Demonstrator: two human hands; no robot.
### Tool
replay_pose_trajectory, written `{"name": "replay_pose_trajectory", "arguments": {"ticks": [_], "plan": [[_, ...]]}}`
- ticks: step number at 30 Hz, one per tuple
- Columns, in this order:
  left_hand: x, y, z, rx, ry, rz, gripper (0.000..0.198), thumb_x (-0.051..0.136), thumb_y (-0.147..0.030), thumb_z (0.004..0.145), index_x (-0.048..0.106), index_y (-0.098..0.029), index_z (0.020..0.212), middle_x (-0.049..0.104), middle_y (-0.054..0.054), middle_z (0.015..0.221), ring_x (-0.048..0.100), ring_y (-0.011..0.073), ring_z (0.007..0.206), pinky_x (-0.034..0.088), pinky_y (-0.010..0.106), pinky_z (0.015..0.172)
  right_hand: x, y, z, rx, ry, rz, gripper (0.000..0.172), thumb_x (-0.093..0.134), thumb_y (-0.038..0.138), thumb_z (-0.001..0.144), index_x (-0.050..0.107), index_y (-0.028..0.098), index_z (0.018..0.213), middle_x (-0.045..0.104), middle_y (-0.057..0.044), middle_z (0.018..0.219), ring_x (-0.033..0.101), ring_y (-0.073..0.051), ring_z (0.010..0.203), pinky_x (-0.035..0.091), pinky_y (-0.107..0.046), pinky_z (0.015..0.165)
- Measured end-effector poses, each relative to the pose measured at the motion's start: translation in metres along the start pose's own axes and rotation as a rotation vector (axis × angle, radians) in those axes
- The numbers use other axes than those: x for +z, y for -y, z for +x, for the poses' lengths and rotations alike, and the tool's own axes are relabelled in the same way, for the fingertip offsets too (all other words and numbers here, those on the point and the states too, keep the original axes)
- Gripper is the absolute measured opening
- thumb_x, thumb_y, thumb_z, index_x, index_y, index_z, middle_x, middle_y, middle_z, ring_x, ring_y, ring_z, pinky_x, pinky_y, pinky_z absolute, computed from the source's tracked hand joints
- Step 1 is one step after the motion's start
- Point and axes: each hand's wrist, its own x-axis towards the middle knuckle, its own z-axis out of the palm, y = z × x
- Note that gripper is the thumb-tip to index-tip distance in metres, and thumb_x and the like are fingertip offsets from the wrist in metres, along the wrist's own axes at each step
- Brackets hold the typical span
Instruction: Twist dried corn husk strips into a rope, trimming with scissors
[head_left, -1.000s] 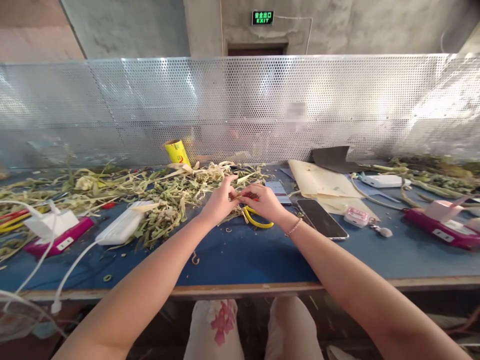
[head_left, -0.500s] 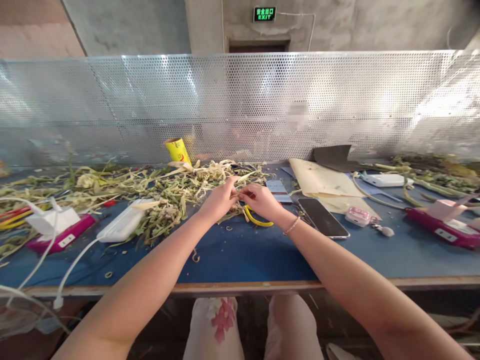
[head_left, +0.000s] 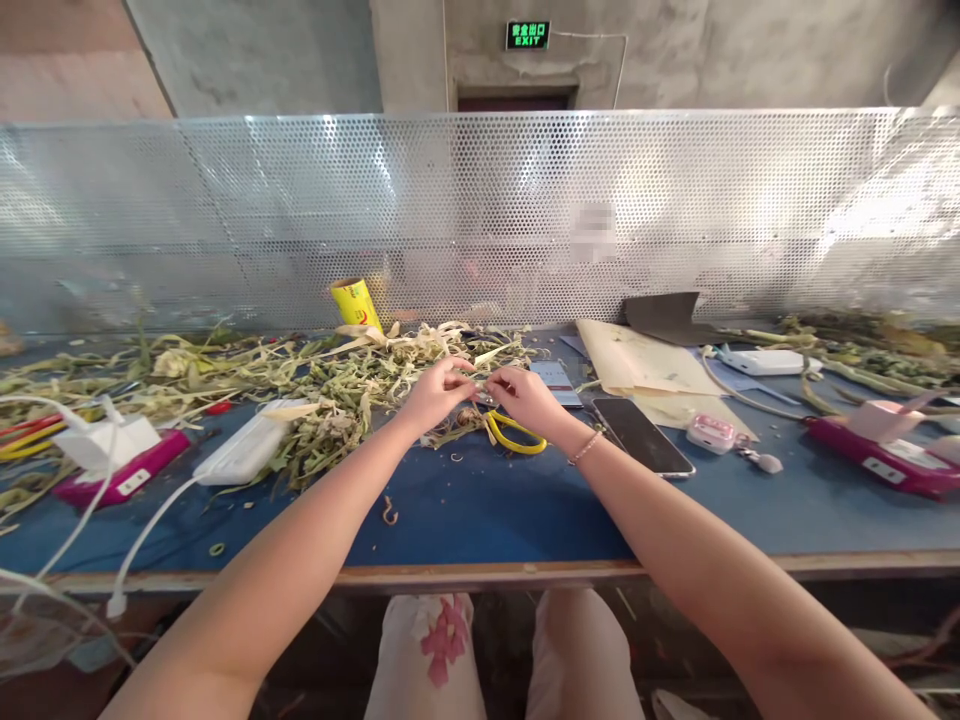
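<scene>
Since half a second ago, the fingertips of the left hand (head_left: 440, 392) and the right hand (head_left: 529, 393) have drawn slightly apart, and the left fingers have opened a little.

Hands: both are above the worktop (head_left: 487, 510), between its front and back edges, fingertips facing each other. The left hand is loosely curled, index finger raised clear of the thumb. The right hand is bent inward, thumb and index finger close together. From where I stand, I cannot tell whether either hand pinches anything.

Tool: the yellow-handled tool (head_left: 517, 435) lies just below the right hand, its looped handle toward the front edge. A small shiny part shows beneath the fingertips; the remainder is hidden.

Left section: dried plants (head_left: 330, 445) extend from beside the left hand toward the left back corner. A yellow tube (head_left: 356, 305) leans near the back edge, before the metal panel (head_left: 405, 190). A white box (head_left: 244, 450) lies nearer the front edge, against the plants.

Right section: a phone (head_left: 643, 437) lies just beside the right wrist. A pink case (head_left: 711, 433) is farther toward the right edge; brown paper (head_left: 645, 360) lies behind both.
</scene>
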Motion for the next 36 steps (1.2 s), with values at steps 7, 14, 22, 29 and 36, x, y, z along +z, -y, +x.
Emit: {"name": "replay_pose_trajectory", "arguments": {"ticks": [7,14,22,29,36], "plan": [[0.004,-0.002,0.003,-0.240,-0.048,-0.334,0.025,0.067,-0.017,0.066,0.050,-0.014,0.083,0.063,-0.001,0.061,0.061,0.0103,0.057,0.051,0.029,0.069,-0.001,-0.002,-0.002,-0.161,-0.053,-0.042,0.011,0.046,0.016,0.081,0.054,0.017,0.074,0.056,-0.005,0.074,0.049,-0.013,0.069,0.039,-0.025,0.065],[0.002,-0.002,0.003,-0.178,-0.024,-0.194,0.029,0.067,-0.015,0.064,0.048,-0.014,0.086,0.061,-0.003,0.058,0.061,0.0107,0.058,0.049,0.028,0.066,0.001,-0.005,-0.003,-0.091,0.010,-0.009,0.010,0.049,0.017,0.081,0.055,0.017,0.072,0.055,-0.003,0.070,0.049,-0.013,0.066,0.040,-0.025,0.064],[0.003,-0.003,-0.001,0.038,0.024,0.033,0.032,0.064,-0.018,0.066,0.042,-0.017,0.091,0.061,-0.004,0.064,0.059,0.0095,0.061,0.045,0.024,0.063,0.002,-0.005,-0.003,-0.143,0.131,-0.029,0.021,0.037,0.020,0.087,0.046,0.018,0.068,0.052,-0.004,0.070,0.049,-0.015,0.072,0.040,-0.028,0.070],[0.002,-0.002,-0.001,0.085,0.077,-0.064,0.039,0.064,-0.023,0.065,0.040,-0.018,0.095,0.060,-0.004,0.065,0.060,0.0105,0.063,0.046,0.025,0.066,-0.006,0.001,-0.004,-0.150,0.181,0.032,0.023,0.033,0.021,0.088,0.044,0.018,0.068,0.049,-0.002,0.065,0.046,-0.013,0.066,0.038,-0.026,0.068],[0.001,0.002,-0.001,0.116,0.094,-0.015,0.041,0.064,-0.027,0.067,0.040,-0.020,0.099,0.058,-0.004,0.066,0.059,0.0104,0.063,0.045,0.024,0.064,-0.007,0.002,-0.006,-0.006,0.257,0.153,0.027,0.032,0.027,0.087,0.042,0.019,0.064,0.044,0.002,0.055,0.044,-0.011,0.058,0.035,-0.024,0.061]]}}
